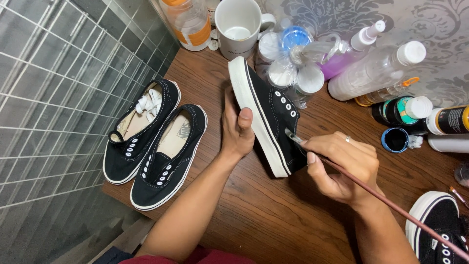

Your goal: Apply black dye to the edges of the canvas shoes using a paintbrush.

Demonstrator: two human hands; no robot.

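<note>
Item: black canvas low-top shoe with white rubber sole and white eyelets (266, 115), no lace fitted. Position: held tilted on its side above the middle of the brown wooden tabletop (273, 220), sole edge turned toward the left hand, eyelet side facing right. Long axis runs from the far upper left, near the mug, to the near lower right; which end is the toe cannot be told for certain.

Left hand (237, 129): cups the sole side, thumb laid up along the white rubber, fingers wrapped behind the shoe and mostly hidden.

Right hand (342, 164): fingers pressed together, pinching a thin brush with a long reddish-brown handle (391, 205); the brush tip touches the black canvas just below the eyelets. The handle trails off toward the lower right corner. A ring shows on one finger.

Surroundings, left: a pair of matching black canvas shoes (154, 146) lying side by side on the tabletop, well apart from the held shoe; white laces are bundled inside the farther one. A grey tiled wall (53, 112) lies beyond the tabletop edge.

Surroundings, far side: white ceramic mug (239, 27), clear bottle with orange label (190, 19), cluster of white-capped clear bottles (293, 63), spray bottle of purple liquid (349, 51).

Surroundings, right: large clear bottle lying down (376, 71), small open pot of dark paint (394, 140), dark paint bottles (405, 111). A fourth black shoe (437, 230) sits at the lower right corner, under the brush handle.
</note>
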